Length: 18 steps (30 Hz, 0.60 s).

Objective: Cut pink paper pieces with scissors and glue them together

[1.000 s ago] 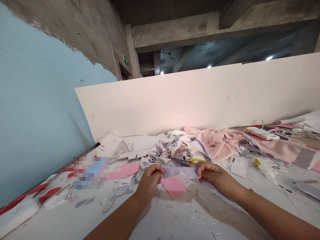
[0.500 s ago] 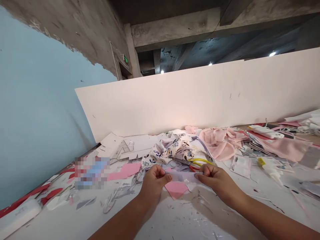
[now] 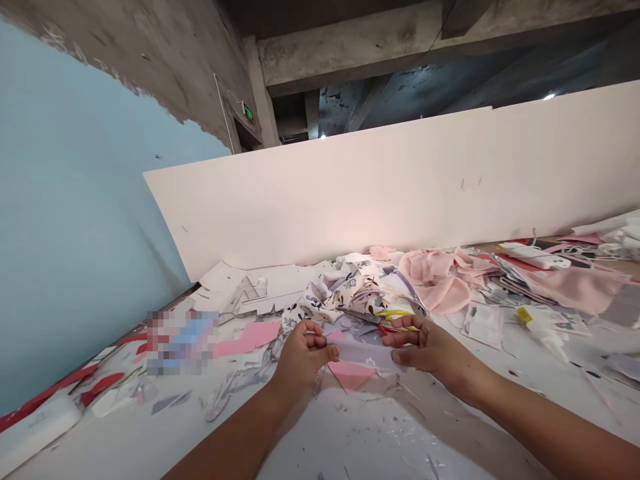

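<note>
A pale board [image 3: 320, 200] stands along the far edge of the table [image 3: 340, 440], a blue wall [image 3: 75, 200] beside its left edge. A lilac strip of cloth [image 3: 367, 353] spans the gap between my left hand [image 3: 303, 353] and right hand [image 3: 435, 353], which are apart, a thumb at each end; whether my fingers pinch it I cannot tell. A pink piece [image 3: 350, 379] shows just below the strip. Toward the far edge, scissors [image 3: 395, 313] lie by flowered cloth [image 3: 353, 288].

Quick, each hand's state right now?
Left hand: curled, thumb at left end of lavender strip; grip unclear.
Right hand: fingers parted, thumb at strip's right end; grip unclear.
</note>
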Tool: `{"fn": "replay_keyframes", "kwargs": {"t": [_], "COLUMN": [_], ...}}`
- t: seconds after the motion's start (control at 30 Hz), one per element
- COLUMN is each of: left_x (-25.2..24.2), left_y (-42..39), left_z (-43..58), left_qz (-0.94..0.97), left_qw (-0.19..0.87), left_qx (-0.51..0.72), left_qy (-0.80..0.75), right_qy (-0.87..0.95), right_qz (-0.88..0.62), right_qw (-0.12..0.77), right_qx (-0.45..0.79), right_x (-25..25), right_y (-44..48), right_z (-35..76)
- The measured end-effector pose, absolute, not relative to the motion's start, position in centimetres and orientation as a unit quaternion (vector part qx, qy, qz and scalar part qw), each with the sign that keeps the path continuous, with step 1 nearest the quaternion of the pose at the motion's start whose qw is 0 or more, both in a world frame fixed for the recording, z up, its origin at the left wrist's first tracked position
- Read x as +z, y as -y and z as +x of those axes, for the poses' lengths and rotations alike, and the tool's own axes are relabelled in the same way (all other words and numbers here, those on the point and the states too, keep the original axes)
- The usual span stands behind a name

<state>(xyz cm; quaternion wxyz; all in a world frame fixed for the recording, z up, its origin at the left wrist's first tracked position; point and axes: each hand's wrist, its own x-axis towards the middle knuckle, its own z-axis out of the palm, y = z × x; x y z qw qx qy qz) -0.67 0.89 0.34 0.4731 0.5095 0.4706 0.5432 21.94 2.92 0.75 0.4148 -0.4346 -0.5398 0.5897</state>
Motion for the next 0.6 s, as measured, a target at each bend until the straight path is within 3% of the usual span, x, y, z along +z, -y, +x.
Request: {"fn": "replay_keyframes", "kwargs": {"t": [0.27, 0.6], "left_x": [0.33, 0.41], "left_y": [-0.82, -0.3], "left_z": [-0.8, -0.47], "left_qz": [0.53, 0.553], "left_qw": [0.479, 0.465], "left_qx": [0.513, 0.481], "left_qy": [-0.476, -0.496], "right_qy": [0.602, 0.642], "right_qz": [-0.471, -0.46], "right_qw": [0.314, 0.288], "right_qx": [0.563, 0.541], "right_x": [-0.07, -0.29], "right_y": [-2.96, -2.55], "right_z": [22.05, 21.98]}}
